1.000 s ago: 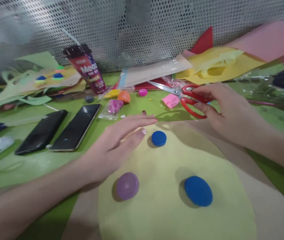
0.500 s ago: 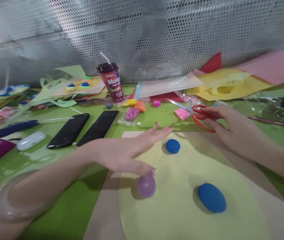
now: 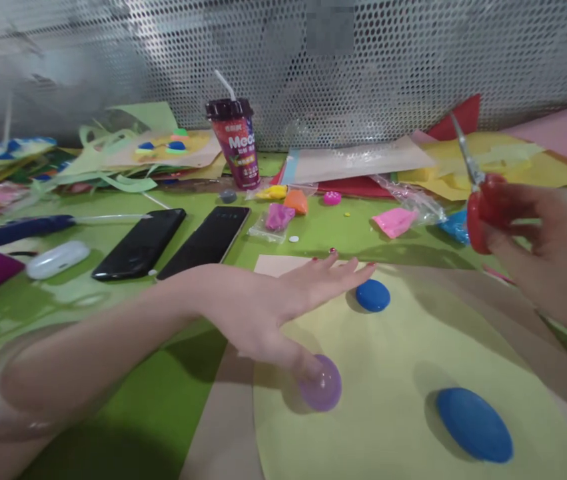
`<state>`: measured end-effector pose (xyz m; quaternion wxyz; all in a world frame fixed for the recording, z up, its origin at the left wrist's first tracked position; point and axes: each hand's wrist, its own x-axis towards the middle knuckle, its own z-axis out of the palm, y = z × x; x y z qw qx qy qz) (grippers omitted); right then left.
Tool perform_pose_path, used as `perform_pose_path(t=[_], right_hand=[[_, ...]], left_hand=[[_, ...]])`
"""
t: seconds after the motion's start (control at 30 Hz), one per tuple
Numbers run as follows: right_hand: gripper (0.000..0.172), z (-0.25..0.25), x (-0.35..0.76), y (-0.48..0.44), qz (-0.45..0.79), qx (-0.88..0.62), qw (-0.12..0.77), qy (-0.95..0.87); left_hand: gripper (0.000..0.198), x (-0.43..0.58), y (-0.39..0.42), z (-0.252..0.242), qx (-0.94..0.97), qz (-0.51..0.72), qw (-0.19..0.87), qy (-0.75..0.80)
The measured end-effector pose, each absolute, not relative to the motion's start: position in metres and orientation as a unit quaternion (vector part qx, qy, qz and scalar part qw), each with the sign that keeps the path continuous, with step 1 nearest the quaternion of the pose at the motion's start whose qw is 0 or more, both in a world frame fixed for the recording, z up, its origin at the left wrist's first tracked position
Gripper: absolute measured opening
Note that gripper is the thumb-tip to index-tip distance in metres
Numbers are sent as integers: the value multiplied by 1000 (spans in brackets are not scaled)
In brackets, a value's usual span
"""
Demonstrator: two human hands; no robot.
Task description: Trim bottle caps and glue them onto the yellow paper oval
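Observation:
My left hand [image 3: 283, 310] is spread over the upper left of a pale yellow rounded sheet [image 3: 378, 427], its thumb at a small purple dome [image 3: 327, 387]. Whether the thumb presses on the dome or just overlaps it, I cannot tell. Close below the fingertips sits a small blue disc [image 3: 373, 295]. A larger blue oval [image 3: 474, 425] lies toward the lower right of the sheet. At the right, my right hand [image 3: 546, 240] is closed round the red handles of a pair of scissors [image 3: 470, 160], raised with the blades pointing up and away.
Two black phones [image 3: 140, 243] lie at the left beside a white case [image 3: 58, 260]. A drink cup [image 3: 236, 143] with a straw stands at the back. Bagged clay pieces, such as a pink one [image 3: 394, 221], and coloured paper [image 3: 353, 163] line the rear, before a perforated metal panel [image 3: 273, 67].
My right hand has lifted the scissors off the table area and swung their blades upward. My left thumb has come down over the purple dome. The whole view has shifted slightly.

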<state>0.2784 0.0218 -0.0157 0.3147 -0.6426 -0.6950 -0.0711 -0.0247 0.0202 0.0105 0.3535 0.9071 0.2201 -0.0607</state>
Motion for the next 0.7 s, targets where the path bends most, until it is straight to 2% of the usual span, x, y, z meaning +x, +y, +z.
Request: perform_pose_path(t=[0.07,0.2,0.27,0.37,0.57,0.7], right_hand=[[44,-11,280,24,-76,-653,276,-702],[28,-7,281,21,-113,-658,163,-726],[28,-6,279,17,-87,-650,130,-744],[28,-1,276,7,-63,-634,122,-761],[30,26,272,-4,-99,-645,189,-734],[32,17,277,4,-39,-589,125,-797]], left_hand=[[90,-25,19,10,906,-69,353,222],[94,-25,18,13,893,-116,361,242],[95,-24,18,18,883,-137,371,254],[99,-23,19,26,869,-159,385,268],[105,-22,19,28,875,-156,383,253],[99,-24,23,24,895,-120,376,207]])
